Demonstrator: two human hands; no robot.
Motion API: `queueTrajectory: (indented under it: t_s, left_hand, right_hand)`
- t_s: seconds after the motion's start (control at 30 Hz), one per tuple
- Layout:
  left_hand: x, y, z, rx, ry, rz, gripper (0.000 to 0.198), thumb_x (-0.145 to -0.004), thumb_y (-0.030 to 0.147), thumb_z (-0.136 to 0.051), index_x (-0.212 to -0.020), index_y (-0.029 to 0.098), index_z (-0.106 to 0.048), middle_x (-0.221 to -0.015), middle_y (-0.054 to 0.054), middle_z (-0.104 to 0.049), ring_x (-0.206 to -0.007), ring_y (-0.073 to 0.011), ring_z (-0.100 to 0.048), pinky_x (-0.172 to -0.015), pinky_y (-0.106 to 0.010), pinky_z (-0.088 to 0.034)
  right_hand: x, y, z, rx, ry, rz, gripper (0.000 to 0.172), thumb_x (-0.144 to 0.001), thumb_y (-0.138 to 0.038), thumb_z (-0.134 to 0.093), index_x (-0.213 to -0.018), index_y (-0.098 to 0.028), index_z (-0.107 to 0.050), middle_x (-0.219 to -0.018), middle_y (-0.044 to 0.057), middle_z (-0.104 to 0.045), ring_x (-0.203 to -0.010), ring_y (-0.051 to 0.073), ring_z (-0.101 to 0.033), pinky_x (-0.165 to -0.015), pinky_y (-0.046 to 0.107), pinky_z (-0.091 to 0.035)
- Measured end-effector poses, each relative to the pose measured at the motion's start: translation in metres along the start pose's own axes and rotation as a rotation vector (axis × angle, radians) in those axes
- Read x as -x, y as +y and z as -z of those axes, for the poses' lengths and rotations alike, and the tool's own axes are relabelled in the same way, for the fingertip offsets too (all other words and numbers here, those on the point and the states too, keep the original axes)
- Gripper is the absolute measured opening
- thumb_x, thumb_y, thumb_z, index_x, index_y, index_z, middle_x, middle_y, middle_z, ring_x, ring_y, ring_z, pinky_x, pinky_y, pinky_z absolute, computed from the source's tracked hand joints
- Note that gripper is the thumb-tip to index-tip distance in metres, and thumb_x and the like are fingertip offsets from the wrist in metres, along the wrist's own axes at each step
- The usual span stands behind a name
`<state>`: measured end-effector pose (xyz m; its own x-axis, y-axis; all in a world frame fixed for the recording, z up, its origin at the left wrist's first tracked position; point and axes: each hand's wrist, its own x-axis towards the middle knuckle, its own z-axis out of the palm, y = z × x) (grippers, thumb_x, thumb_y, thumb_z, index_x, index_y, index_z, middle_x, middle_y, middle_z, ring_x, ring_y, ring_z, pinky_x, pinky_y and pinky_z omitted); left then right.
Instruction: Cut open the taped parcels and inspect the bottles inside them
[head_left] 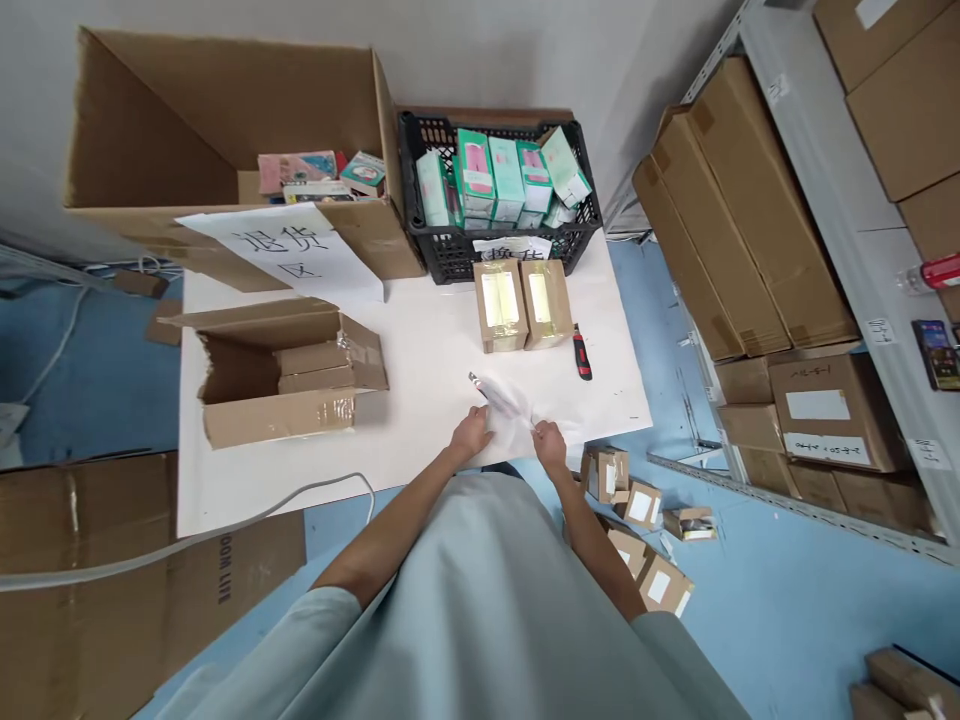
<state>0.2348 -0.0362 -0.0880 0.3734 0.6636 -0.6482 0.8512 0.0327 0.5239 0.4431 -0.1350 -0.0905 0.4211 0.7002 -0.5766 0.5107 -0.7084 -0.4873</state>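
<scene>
Near the front edge of the white table (427, 420), a white, crumpled plastic bag (511, 402) lies between my hands. My left hand (471, 434) is closed on its left side, and a small dark, shiny piece (477, 384) sticks out beyond those fingers. On the right, my right hand (550, 443) pinches the gathered film. What is inside the bag, if anything, I cannot make out. Just beyond it stand two taped cardboard boxes (500, 306) with pale labels. A red and black utility knife (582, 353) lies to their right.
A black crate (442, 262) of green and white boxes stands at the back. Left of it are a large carton (300, 60) with a paper sign and a smaller open carton (262, 425). Parcels (643, 504) lie on the floor; a shelf (862, 260) rises at right.
</scene>
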Motion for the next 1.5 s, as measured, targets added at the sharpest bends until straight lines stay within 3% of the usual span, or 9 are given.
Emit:
queueTrajectory:
  t_s: [0.1,0.2,0.33,0.5,0.83,1.0,1.13,1.27,1.5]
  left_hand:
    - [0.005,0.013,0.002,0.058,0.027,-0.057,0.099,-0.099,0.034,-0.078,-0.183,0.018,-0.029,-0.163,-0.024,-0.06,-0.135,-0.0398,-0.073,-0.115,-0.049,-0.058]
    - [0.016,0.026,0.018,0.25,0.111,-0.258,0.091,-0.097,0.031,-0.077,-0.18,0.025,-0.042,-0.158,-0.015,-0.066,-0.126,-0.0309,-0.076,-0.112,-0.043,-0.061]
    - [0.037,0.036,0.06,0.473,0.355,-0.425,0.033,-0.103,0.037,-0.067,-0.127,0.022,-0.083,-0.125,-0.01,-0.079,-0.109,-0.0249,-0.077,-0.104,-0.039,-0.065]
    - [0.064,0.018,0.128,0.666,0.748,-0.424,0.031,-0.096,0.051,-0.076,-0.091,0.021,-0.083,-0.122,-0.011,-0.08,-0.115,-0.0263,-0.078,-0.095,-0.036,-0.068]
    - [0.11,-0.091,0.237,1.03,1.049,-0.44,0.048,-0.089,0.037,-0.08,-0.133,0.023,-0.065,-0.108,-0.004,-0.081,-0.086,-0.0173,-0.079,-0.076,-0.026,-0.062]
    - [0.118,-0.171,0.279,0.93,1.222,-0.238,0.027,-0.088,0.026,-0.07,-0.114,0.019,-0.073,-0.12,-0.008,-0.078,-0.094,-0.0186,-0.077,-0.085,-0.028,-0.062]
    - [0.11,-0.224,0.297,0.805,1.202,-0.131,0.037,-0.089,0.016,-0.061,-0.124,0.021,-0.071,-0.126,-0.01,-0.077,-0.111,-0.0242,-0.075,-0.1,-0.036,-0.063]
    - [0.105,-0.257,0.299,0.447,0.939,-0.091,0.033,-0.088,0.016,-0.064,-0.116,0.022,-0.081,-0.115,-0.015,-0.077,-0.117,-0.037,-0.07,-0.114,-0.053,-0.058]
    - [0.12,-0.31,0.294,0.228,0.843,-0.095,0.051,-0.104,0.034,-0.06,-0.148,0.017,-0.078,-0.143,-0.024,-0.07,-0.139,-0.0472,-0.06,-0.123,-0.064,-0.052]
  right_hand:
    - [-0.001,-0.011,0.009,-0.059,-0.001,0.112,0.013,-0.106,-0.027,-0.062,-0.107,-0.021,-0.073,-0.126,0.011,-0.071,-0.112,0.023,-0.07,-0.102,0.033,-0.058]
    - [-0.001,-0.036,0.022,-0.202,-0.02,0.277,0.022,-0.106,-0.04,-0.063,-0.109,-0.022,-0.074,-0.123,0.01,-0.074,-0.114,0.023,-0.072,-0.096,0.032,-0.063]
    - [0.004,-0.093,0.04,-0.528,-0.062,0.57,0.037,-0.104,-0.059,-0.068,-0.112,-0.024,-0.078,-0.119,0.009,-0.077,-0.114,0.025,-0.074,-0.094,0.036,-0.068]
    - [0.011,-0.181,0.042,-0.481,-0.091,0.87,0.039,-0.101,-0.058,-0.078,-0.124,-0.027,-0.081,-0.137,0.013,-0.074,-0.132,0.029,-0.072,-0.105,0.044,-0.068]
    - [0.045,-0.347,-0.049,-0.352,-0.146,1.083,0.035,-0.108,-0.059,-0.071,-0.118,-0.026,-0.079,-0.129,0.009,-0.076,-0.111,0.023,-0.076,-0.094,0.036,-0.07]
    - [0.066,-0.409,-0.114,-0.185,-0.196,1.135,0.04,-0.107,-0.044,-0.075,-0.144,-0.028,-0.072,-0.141,0.009,-0.074,-0.107,0.023,-0.077,-0.098,0.038,-0.068]
    - [0.066,-0.433,-0.173,0.004,-0.18,1.08,0.039,-0.109,-0.024,-0.067,-0.147,-0.026,-0.072,-0.142,0.01,-0.073,-0.104,0.023,-0.076,-0.105,0.039,-0.064]
    - [0.057,-0.445,-0.215,0.259,-0.092,0.876,0.041,-0.107,-0.01,-0.057,-0.14,-0.023,-0.079,-0.135,0.012,-0.077,-0.111,0.027,-0.076,-0.109,0.04,-0.06]
    - [0.045,-0.422,-0.203,0.335,0.013,0.795,0.037,-0.108,-0.016,-0.057,-0.133,-0.018,-0.085,-0.148,0.016,-0.076,-0.138,0.031,-0.069,-0.127,0.043,-0.051]
